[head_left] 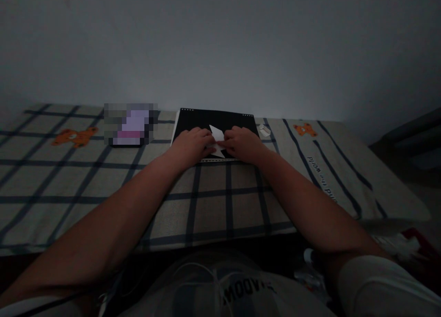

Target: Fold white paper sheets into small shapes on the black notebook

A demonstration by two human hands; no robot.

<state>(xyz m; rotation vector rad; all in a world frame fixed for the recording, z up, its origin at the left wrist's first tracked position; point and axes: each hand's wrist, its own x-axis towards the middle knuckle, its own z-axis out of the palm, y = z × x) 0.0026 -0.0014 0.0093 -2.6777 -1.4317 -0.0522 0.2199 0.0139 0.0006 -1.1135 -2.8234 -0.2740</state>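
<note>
A folded white paper (217, 134) lies on a black notebook (198, 119) at the far middle of a checked cloth surface. My left hand (191, 144) rests on the paper's left side with fingers curled and pressed down on it. My right hand (243, 144) holds the paper's right side, fingers closed around its edge. Part of the paper is hidden under both hands.
A small folded white paper piece (264, 130) lies just right of the notebook. A blurred purple object (131, 124) sits to the left. The checked cloth (86, 179) with orange bear prints covers the table, whose right edge (396, 193) drops off. A grey wall stands behind.
</note>
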